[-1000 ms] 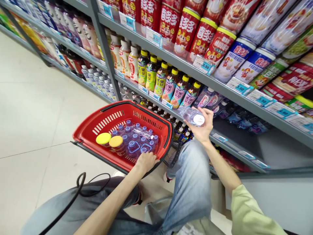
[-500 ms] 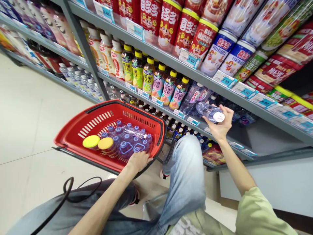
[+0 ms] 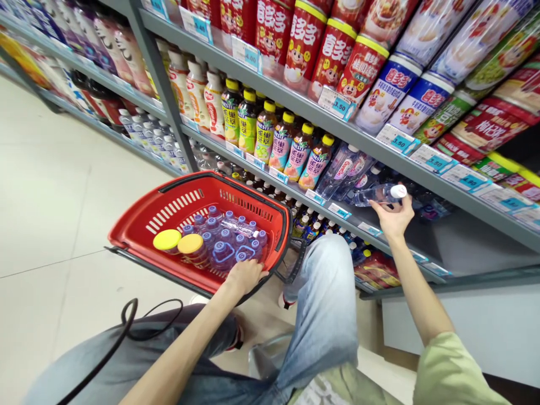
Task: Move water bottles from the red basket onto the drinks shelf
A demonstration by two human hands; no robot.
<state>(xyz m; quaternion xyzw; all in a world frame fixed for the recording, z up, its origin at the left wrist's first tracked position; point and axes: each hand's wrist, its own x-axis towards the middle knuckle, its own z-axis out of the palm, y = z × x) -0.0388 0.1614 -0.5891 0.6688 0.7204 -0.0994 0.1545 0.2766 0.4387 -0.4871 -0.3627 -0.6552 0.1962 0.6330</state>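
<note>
- Pale, glossy tiled floor [image 3: 50,214], crossed by thin seams, spreads along the left of the shelving.
- Grey shelving unit [image 3: 163,84] runs diagonally, its upright post dividing two bays.
- Blue-and-white price tags [image 3: 337,102] line the upper shelf's front edge, with more along the edge below.
- Smooth whitish panel [image 3: 464,320] stands beyond the shelving's lower right corner.
- Bright light leaves a soft sheen on the floor.

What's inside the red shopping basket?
Two lidded containers and blue-capped bottles, a white-capped bottle lying on top. What lies beneath these, or behind the left hand, is covered.
</note>
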